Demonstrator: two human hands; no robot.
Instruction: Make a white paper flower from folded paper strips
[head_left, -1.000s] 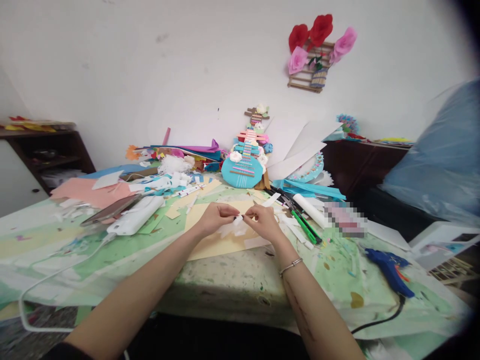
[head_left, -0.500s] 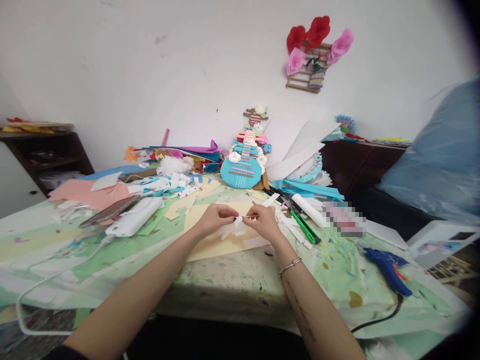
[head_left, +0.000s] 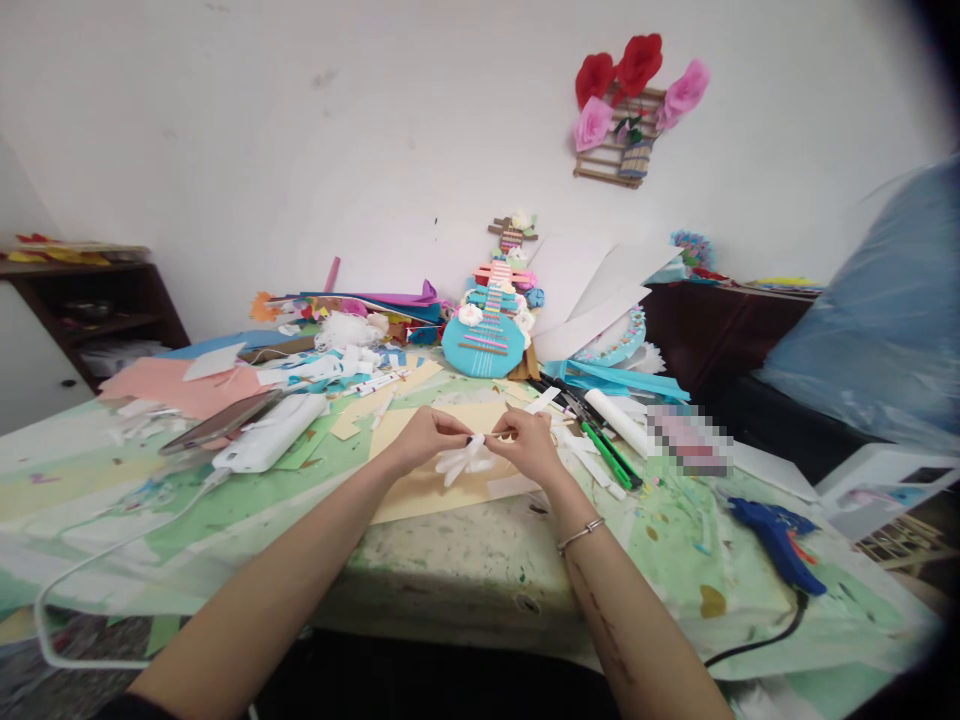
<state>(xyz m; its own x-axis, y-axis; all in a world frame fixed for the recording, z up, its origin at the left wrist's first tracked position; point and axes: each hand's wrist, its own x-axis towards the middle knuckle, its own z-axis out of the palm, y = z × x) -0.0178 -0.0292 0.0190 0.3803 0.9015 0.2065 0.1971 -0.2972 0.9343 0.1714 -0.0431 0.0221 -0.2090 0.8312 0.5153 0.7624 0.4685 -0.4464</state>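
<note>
In the middle of the table, my left hand (head_left: 426, 440) pinches the upper edge of a white petalled paper piece (head_left: 462, 462). My right hand (head_left: 531, 442) pinches the same edge from the other side, so the fingertips of both hands almost meet. White petal-like strips fan out below the fingers. Something thin and stick-like pokes out by my right fingers, too small to name. Beneath both hands lies a cream sheet of paper (head_left: 420, 496).
A blue glue gun (head_left: 780, 545) lies at the right, its black cord trailing forward. A green cutter (head_left: 611, 456) and a white roll (head_left: 619, 422) are nearer. A white power strip (head_left: 270, 435) sits left. Behind stands a blue paper guitar (head_left: 484, 350).
The white petalled piece has turned between my fingers, and its strips now spread out more distinctly toward the left. Both hands stay in nearly the same place.
</note>
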